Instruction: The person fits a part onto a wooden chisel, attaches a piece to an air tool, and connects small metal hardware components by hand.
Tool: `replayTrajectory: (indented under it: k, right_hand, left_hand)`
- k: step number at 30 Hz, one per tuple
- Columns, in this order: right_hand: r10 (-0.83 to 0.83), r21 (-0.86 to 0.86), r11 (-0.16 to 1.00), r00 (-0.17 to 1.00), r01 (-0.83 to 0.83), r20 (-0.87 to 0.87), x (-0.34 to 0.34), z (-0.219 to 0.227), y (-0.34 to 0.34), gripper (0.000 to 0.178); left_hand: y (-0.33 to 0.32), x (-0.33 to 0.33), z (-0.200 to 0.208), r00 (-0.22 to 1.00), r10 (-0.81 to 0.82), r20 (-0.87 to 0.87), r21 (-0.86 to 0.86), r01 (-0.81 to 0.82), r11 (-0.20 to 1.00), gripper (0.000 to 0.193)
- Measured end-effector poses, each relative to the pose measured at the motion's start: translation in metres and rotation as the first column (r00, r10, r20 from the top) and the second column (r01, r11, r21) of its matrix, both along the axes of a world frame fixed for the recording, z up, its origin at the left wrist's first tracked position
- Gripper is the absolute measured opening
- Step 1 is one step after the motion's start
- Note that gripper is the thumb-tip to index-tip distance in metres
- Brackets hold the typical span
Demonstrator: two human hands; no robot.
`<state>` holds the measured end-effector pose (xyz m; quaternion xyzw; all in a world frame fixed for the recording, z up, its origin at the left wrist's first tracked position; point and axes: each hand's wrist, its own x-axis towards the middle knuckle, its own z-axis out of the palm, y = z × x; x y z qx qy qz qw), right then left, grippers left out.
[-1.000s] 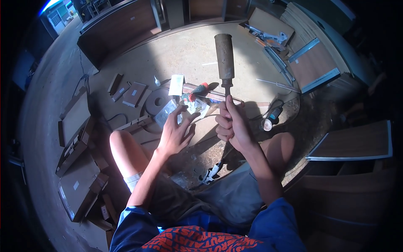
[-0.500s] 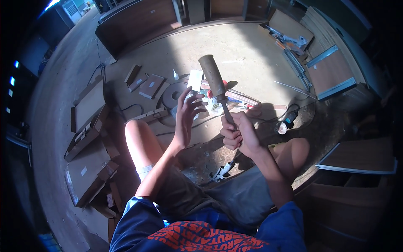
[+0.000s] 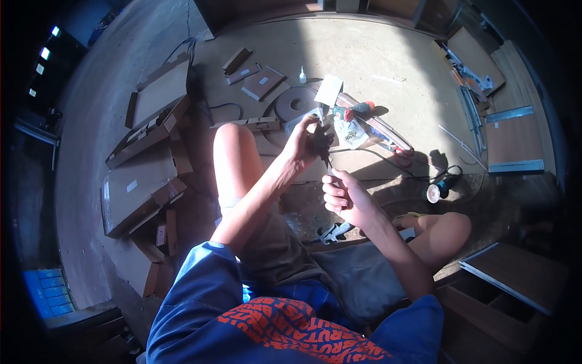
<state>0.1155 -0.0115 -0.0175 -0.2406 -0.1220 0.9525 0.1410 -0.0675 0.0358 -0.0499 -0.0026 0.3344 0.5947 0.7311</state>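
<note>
Both my hands are on a hand tool (image 3: 321,144) with a thick, dark, cylindrical end and a thin shank; its exact kind I cannot make out. My left hand (image 3: 301,144) is wrapped around the thick end, partly hiding it. Lower down and to the right, my right hand (image 3: 348,197) is closed on the shank. Beyond the hands, on the floor, lie a red and teal cordless drill (image 3: 354,111), a clear plastic bag (image 3: 350,134) of small parts, and a white sheet of paper (image 3: 328,90). Below my right hand lies a grey metal tool (image 3: 334,232).
Opened cardboard boxes (image 3: 140,177) are heaped at my left. A coil of brown banding (image 3: 285,108), a small white bottle (image 3: 302,75) and short boards (image 3: 264,83) lie ahead. To the right are an angle grinder (image 3: 438,190) with a cord, and stacked panels (image 3: 515,142).
My left hand, open and apart from the tool before, has closed around its thick end. The tool's raised end has come down toward that hand. The view has shifted so the surroundings appear farther right.
</note>
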Motion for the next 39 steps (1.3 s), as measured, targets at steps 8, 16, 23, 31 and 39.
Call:
replayTrajectory:
  k: [8, 16, 23, 31, 39]
  right_hand:
    - [0.066, 0.328, 0.932, 0.963, -0.153, 0.261, -0.006, 0.003, 0.002, 0.031]
    - [-0.063, 0.749, 0.510, 0.849, -0.424, 0.524, 0.003, -0.037, 0.029, 0.014]
    - [-0.208, 0.843, 0.331, 0.838, -0.424, 0.504, 0.008, -0.034, 0.056, 0.018]
    - [-0.501, 0.982, 0.185, 0.855, -0.044, 0.133, 0.039, 0.042, 0.071, 0.030]
    - [-0.614, 0.862, -0.423, 0.788, -0.279, -0.046, 0.036, 0.057, 0.046, 0.021]
  left_hand:
    - [-0.003, -0.010, -0.006, 0.988, 0.131, -0.083, 0.005, -0.131, 0.991, 0.025]
    - [-0.010, 0.014, 0.025, 0.853, 0.110, -0.509, 0.129, -0.051, 0.990, 0.022]
    - [-0.009, 0.030, 0.018, 0.694, 0.112, -0.711, 0.228, 0.077, 0.971, 0.013]
    - [-0.018, 0.047, 0.039, 0.573, -0.033, -0.819, 0.126, 0.235, 0.964, 0.017]
    - [-0.021, 0.059, 0.033, 0.484, -0.019, -0.875, 0.198, 0.393, 0.898, 0.021]
